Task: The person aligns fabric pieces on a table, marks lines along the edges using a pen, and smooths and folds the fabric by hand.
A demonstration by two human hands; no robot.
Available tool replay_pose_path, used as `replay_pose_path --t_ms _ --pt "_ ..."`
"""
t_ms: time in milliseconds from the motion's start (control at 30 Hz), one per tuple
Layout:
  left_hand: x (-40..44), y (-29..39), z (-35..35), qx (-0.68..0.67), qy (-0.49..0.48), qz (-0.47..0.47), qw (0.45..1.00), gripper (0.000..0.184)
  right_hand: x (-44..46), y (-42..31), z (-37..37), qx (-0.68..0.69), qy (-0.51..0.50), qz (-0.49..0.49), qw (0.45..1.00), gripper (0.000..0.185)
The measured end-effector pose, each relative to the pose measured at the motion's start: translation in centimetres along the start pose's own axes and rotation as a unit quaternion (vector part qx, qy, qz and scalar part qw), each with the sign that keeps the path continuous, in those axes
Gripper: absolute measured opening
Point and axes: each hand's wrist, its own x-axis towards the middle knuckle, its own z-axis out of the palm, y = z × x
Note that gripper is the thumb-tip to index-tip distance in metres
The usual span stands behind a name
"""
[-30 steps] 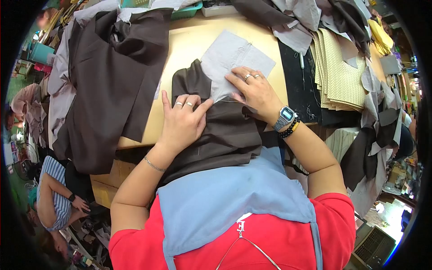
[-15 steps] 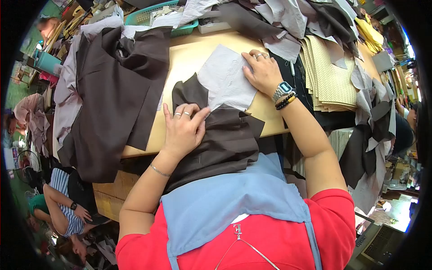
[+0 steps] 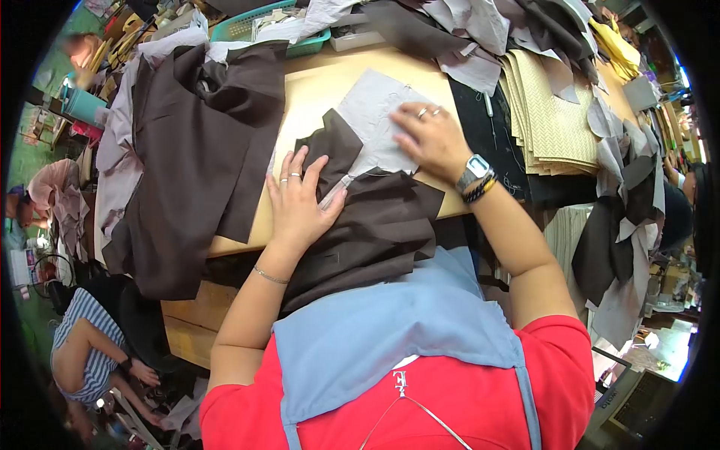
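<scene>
On the table in front of me lies a dark brown fabric piece (image 3: pixel 367 225) with a light grey, roughly square cloth (image 3: pixel 375 105) joined or laid at its upper part. My left hand (image 3: pixel 301 199) rests with fingers spread at the left edge of the brown fabric, beside a narrow grey strip. Over the right part of the grey cloth, my right hand (image 3: pixel 439 142) is slightly blurred, its thumb apart from the bent fingers and nothing visible in them. The brown fabric's lower part hangs over the table edge towards my lap.
A large brown cloth (image 3: pixel 202 150) covers the left of the tabletop (image 3: pixel 315 75). To the right stand stacked woven-pattern cream sheets (image 3: pixel 551 127). A teal basket (image 3: pixel 232 30) and heaped fabric pieces line the back. A person in a striped top (image 3: pixel 86 345) is at lower left.
My left hand has gone from bent fingers near the seam to spread fingers further left. My right hand has moved down and inward from the grey cloth's upper right edge.
</scene>
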Motion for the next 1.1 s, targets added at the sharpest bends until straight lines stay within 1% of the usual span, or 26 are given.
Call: replay_pose_path --t_ms 67,133,167,200,267,333,367,400,433,467,500,533,567,600,633,667,700,767,800,867,933,967,1000,1033,1067,1100 --pt "0.3 -0.2 -0.1 -0.056 0.056 0.044 0.996 0.044 0.7 2.2 0.4 -0.087 0.021 0.065 0.994 0.043" --pt "1.0 -0.1 -1.0 -0.137 -0.014 0.026 0.990 0.030 1.2 3.1 0.2 -0.052 0.008 0.131 0.990 0.045" --pt "1.4 -0.1 -1.4 -0.174 -0.047 0.016 0.983 0.024 1.3 3.4 0.0 0.020 -0.022 0.154 0.988 0.047" --pt "1.7 0.1 -1.7 -0.214 -0.044 0.045 0.975 0.020 0.6 3.6 0.3 0.086 0.023 0.133 0.987 0.046" --pt "2.3 0.6 -2.2 -0.411 -0.127 -0.069 0.900 0.014 -0.6 2.5 -0.2 0.228 0.098 0.086 0.965 0.046" --pt "3.3 1.7 -3.4 -0.600 -0.141 -0.130 0.777 0.011 -2.2 0.7 -0.7 0.353 0.154 0.125 0.914 0.047" --pt "4.0 2.4 -4.3 -0.687 -0.135 -0.143 0.699 0.010 -3.2 1.5 0.5 0.468 0.181 0.137 0.854 0.053" --pt "5.4 3.4 -5.9 -0.693 -0.044 -0.107 0.712 0.012 -3.4 0.2 -0.2 0.633 0.181 0.188 0.729 0.054" --pt "6.9 4.4 -7.5 -0.686 0.047 -0.069 0.723 0.015 -3.6 0.0 -0.8 0.696 0.173 0.109 0.688 0.054" --pt "8.2 4.3 -9.3 -0.671 0.115 -0.098 0.726 0.013 -3.9 -0.2 -1.4 0.736 0.166 0.083 0.651 0.057" --pt "10.3 4.1 -10.7 -0.655 0.229 -0.138 0.707 0.010 -4.2 0.1 -1.9 0.666 0.192 0.141 0.707 0.060" --pt "11.8 4.3 -12.9 -0.643 0.301 -0.164 0.685 0.020 -4.3 1.2 -2.6 0.498 0.190 0.224 0.816 0.063" --pt "13.6 2.5 -14.4 -0.618 0.356 -0.256 0.653 0.031 -4.2 2.1 -3.0 0.377 0.187 0.279 0.864 0.066" --pt "14.8 -0.2 -15.0 -0.660 0.383 -0.238 0.601 0.034 -4.0 1.7 -2.8 0.589 0.311 0.290 0.687 0.068" --pt "15.6 -3.1 -15.7 -0.746 0.352 -0.208 0.526 0.032 -4.2 2.1 -3.0 0.571 0.324 0.278 0.701 0.069" --pt "16.0 -4.1 -15.9 -0.733 0.396 -0.199 0.516 0.028 -4.3 2.5 -3.2 0.554 0.336 0.267 0.713 0.070" --pt "15.6 -6.7 -15.5 -0.691 0.434 -0.211 0.538 0.026 -4.3 2.6 -3.4 0.551 0.343 0.253 0.717 0.066" --pt "14.1 -10.3 -13.0 -0.606 0.499 -0.215 0.581 0.026 -4.3 2.0 -3.5 0.518 0.313 0.237 0.760 0.062" --pt "12.6 -11.0 -11.8 -0.566 0.525 -0.206 0.601 0.031 -4.4 1.6 -3.3 0.500 0.300 0.232 0.778 0.060" --pt "9.5 -13.0 -8.9 -0.465 0.539 -0.207 0.671 0.050 -4.4 1.0 -1.8 0.503 0.264 0.165 0.806 0.046" --pt "6.5 -9.7 -7.1 -0.327 0.528 -0.216 0.753 0.062 -4.6 -0.8 -1.5 0.415 0.219 0.122 0.875 0.040" --pt "5.1 -9.4 -5.8 -0.191 0.504 -0.153 0.829 0.062 -4.7 -1.6 -1.8 0.391 0.183 0.110 0.895 0.037" --pt "3.7 -9.1 -4.6 -0.047 0.467 -0.086 0.879 0.063 -4.7 -2.4 -2.0 0.368 0.144 0.095 0.914 0.034" --pt "2.9 -6.8 -4.7 -0.171 0.365 -0.014 0.915 0.059 -4.6 -3.2 -1.3 0.350 0.130 0.081 0.924 0.033" --pt "2.0 -5.2 -4.8 -0.106 0.268 0.047 0.957 0.049 -4.6 -3.8 -1.3 0.319 0.057 0.070 0.944 0.031" --pt "1.9 -4.4 -4.8 -0.101 0.180 0.111 0.972 0.039 -4.5 -4.8 -2.1 0.284 -0.016 0.055 0.957 0.031"
